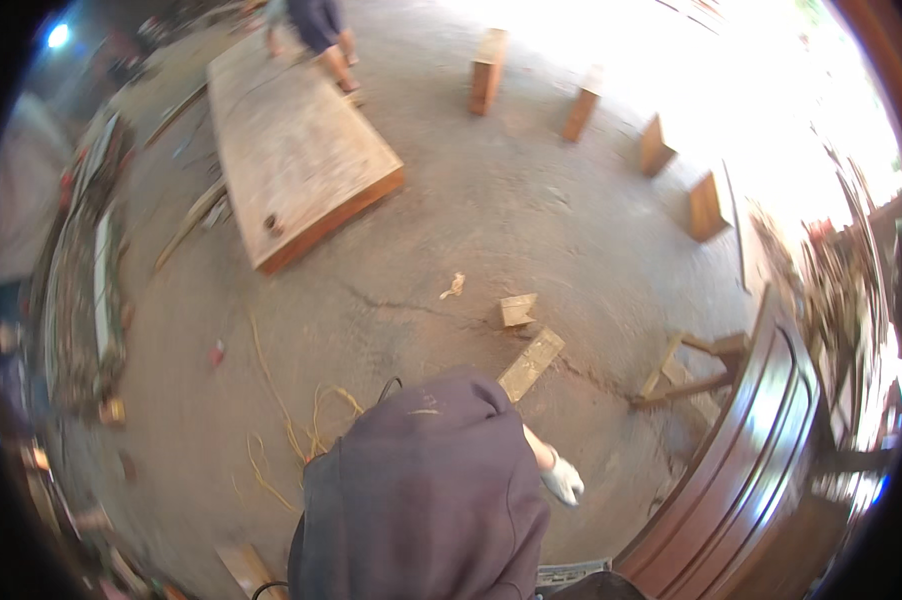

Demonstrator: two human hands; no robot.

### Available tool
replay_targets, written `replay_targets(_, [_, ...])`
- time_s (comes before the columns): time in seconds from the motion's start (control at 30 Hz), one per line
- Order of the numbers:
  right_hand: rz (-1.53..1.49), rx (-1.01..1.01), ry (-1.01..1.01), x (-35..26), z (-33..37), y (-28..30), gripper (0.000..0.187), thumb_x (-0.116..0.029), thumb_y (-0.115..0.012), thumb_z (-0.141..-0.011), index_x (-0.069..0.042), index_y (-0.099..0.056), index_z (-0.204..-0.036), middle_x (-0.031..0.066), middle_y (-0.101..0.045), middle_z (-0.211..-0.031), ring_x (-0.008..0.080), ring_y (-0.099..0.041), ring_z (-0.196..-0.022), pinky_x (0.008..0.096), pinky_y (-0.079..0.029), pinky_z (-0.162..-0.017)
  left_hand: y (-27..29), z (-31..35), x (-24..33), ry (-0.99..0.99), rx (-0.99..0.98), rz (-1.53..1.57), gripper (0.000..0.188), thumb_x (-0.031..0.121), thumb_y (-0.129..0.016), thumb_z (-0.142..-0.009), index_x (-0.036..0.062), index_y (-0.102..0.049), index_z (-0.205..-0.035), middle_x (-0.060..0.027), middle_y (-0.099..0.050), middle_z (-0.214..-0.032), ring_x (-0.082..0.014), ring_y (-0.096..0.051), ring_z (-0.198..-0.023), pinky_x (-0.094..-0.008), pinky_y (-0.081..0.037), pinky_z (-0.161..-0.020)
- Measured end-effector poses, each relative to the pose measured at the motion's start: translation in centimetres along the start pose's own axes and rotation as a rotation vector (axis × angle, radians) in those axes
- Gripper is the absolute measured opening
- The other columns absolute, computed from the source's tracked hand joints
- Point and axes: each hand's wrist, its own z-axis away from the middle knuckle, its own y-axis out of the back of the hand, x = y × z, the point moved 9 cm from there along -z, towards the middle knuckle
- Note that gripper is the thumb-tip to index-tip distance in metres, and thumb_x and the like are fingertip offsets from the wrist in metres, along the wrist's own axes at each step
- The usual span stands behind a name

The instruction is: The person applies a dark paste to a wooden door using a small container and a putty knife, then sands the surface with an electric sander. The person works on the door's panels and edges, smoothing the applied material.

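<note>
A large dark garment (pixel 421 490) fills the lower middle, close to me. From behind its right side comes a short stretch of bare forearm, ending in a white-gloved hand (pixel 563 482). The forearm's upper part is hidden, so I cannot say for sure that this is my right hand. Its fingers point downward and blur; nothing shows in them. My left hand is out of sight. Beyond the garment lie a flat wooden board (pixel 531 364) and a notched wooden block (pixel 517 310) on the floor. A yellow cord (pixel 289 425) lies loosely coiled to the left.
A slatted reddish-brown wooden bench (pixel 731 450) stands at right. A big wooden platform (pixel 301 150) sits at far left, with another person's legs (pixel 323 40) beside it. Several upright wooden blocks, including one block (pixel 487 72), stand far right. Stacked timber (pixel 76 280) lines the left.
</note>
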Motion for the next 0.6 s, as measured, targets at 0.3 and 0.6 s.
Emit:
replay_targets(0.3, [-0.04, -0.105, 0.036, 0.9, -20.0, 17.2, 0.057, -0.003, -0.077, -0.078, -0.003, -0.055, -0.131, 0.0145, -0.066, -0.116, 0.0283, -0.067, -0.091, 0.0412, -0.056, -0.078, 10.1, 14.9, -10.6, 0.785, 1.241, 0.071, 0.047, 0.044, -0.053, -0.091, 0.0063, -0.07, -0.112, -0.0189, -0.072, -0.106, -0.0328, -0.07, -0.101, -0.043, -0.054, -0.088])
replay_targets(0.6, [-0.162, -0.068, -0.008, 2.2, -31.6, 32.2, 0.06, -0.002, -0.077, -0.08, -0.004, -0.054, -0.135, 0.0151, -0.065, -0.118, 0.0281, -0.067, -0.092, 0.0401, -0.057, -0.078, -9.9, 15.7, -3.6, 0.795, 1.646, 0.364, 0.039, 0.036, -0.056, -0.099, 0.0036, -0.065, -0.12, -0.0155, -0.069, -0.116, -0.0269, -0.065, -0.109, -0.0361, -0.049, -0.093])
